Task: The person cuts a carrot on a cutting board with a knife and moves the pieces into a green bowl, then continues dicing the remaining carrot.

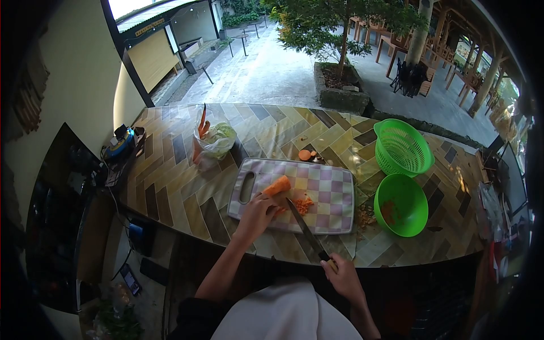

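Note:
A checkered cutting board with a handle slot lies on the table in front of me. My left hand rests on its left part, fingers bent and pressed over an orange carrot piece that they mostly cover. Just beyond the fingertips lies a thick peeled carrot chunk. My right hand is closed around the handle of a kitchen knife. The blade points up and left, its tip by a small heap of chopped carrot.
On the right stand a green colander and a green bowl with orange bits inside. Carrot ends lie behind the board. A plastic bag with carrots sits at back left. Scraps lie between board and bowl.

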A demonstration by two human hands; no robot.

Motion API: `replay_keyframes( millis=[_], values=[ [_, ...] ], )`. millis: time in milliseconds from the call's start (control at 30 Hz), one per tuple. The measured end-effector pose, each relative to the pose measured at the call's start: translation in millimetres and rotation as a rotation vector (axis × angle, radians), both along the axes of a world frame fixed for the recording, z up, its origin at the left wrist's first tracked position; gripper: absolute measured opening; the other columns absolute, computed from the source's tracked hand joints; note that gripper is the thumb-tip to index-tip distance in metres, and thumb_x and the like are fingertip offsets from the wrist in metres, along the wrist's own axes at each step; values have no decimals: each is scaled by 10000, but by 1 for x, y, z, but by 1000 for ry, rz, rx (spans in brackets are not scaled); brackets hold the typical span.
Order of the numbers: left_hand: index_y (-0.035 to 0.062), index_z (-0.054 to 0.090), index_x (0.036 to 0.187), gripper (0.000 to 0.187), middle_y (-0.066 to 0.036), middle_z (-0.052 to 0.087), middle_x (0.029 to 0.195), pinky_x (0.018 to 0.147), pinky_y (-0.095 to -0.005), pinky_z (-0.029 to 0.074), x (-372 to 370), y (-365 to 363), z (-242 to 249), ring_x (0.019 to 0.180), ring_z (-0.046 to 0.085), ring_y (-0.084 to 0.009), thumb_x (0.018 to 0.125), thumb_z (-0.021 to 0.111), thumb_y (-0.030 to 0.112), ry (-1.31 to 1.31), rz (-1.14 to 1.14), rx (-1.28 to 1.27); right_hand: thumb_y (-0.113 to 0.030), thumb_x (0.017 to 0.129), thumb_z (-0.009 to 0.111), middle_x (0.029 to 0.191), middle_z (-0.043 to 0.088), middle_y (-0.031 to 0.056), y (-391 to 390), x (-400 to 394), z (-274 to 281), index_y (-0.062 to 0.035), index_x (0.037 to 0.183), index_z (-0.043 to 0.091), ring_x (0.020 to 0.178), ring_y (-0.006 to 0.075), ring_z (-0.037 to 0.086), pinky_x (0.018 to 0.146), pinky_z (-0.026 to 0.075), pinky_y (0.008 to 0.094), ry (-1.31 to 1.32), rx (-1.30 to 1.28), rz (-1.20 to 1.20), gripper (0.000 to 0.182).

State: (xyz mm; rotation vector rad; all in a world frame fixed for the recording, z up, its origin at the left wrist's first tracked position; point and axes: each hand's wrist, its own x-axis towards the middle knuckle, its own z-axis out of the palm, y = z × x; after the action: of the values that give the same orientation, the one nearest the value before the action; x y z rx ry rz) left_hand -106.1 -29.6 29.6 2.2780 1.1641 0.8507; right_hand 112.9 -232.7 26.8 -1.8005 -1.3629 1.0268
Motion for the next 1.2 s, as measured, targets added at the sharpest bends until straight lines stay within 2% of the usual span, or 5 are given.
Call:
replay_keyframes(
  millis=[267, 467, 667, 767, 1200],
  values=[
    [-7, 735, 956, 190, -157, 698, 997, 853, -414, 501, -1, -9, 9, 904, 639, -339, 816, 746, 120, 1, -14, -31, -214, 958, 635, 616, 589, 107, 2, -2, 10, 32, 900, 586, 544, 162, 567, 525, 430, 328, -21, 5, 1, 257],
    [3, 754, 961, 188, -146, 700, 970, 850, -404, 500, -3, -3, -10, 907, 646, -322, 799, 756, 99, -36, -20, 23, -224, 933, 650, 729, 613, 247, 4, -12, 24, 48, 964, 591, 663, 408, 619, 598, 459, 424, -151, 5, -16, 280],
    [14, 759, 970, 184, -145, 694, 915, 837, -396, 501, 2, -6, -10, 890, 646, -317, 801, 751, 86, -53, 9, -10, -243, 931, 646, 778, 633, 266, 9, -10, 36, 46, 974, 606, 733, 437, 637, 614, 471, 432, -193, -24, 20, 295],
    [18, 759, 982, 191, -143, 696, 914, 831, -393, 500, 4, -9, -10, 897, 648, -316, 803, 748, 83, -72, 37, -9, -258, 953, 606, 770, 635, 267, 10, -10, 35, 25, 965, 585, 768, 460, 632, 643, 465, 507, -192, -30, 22, 284],
    [4, 747, 1013, 201, -141, 705, 948, 844, -388, 506, 3, -9, -15, 928, 655, -317, 816, 719, 36, -90, 34, -13, -236, 937, 636, 749, 626, 255, 9, -12, 29, 44, 976, 598, 703, 425, 631, 607, 460, 441, -155, -3, 1, 285]
  ],
)
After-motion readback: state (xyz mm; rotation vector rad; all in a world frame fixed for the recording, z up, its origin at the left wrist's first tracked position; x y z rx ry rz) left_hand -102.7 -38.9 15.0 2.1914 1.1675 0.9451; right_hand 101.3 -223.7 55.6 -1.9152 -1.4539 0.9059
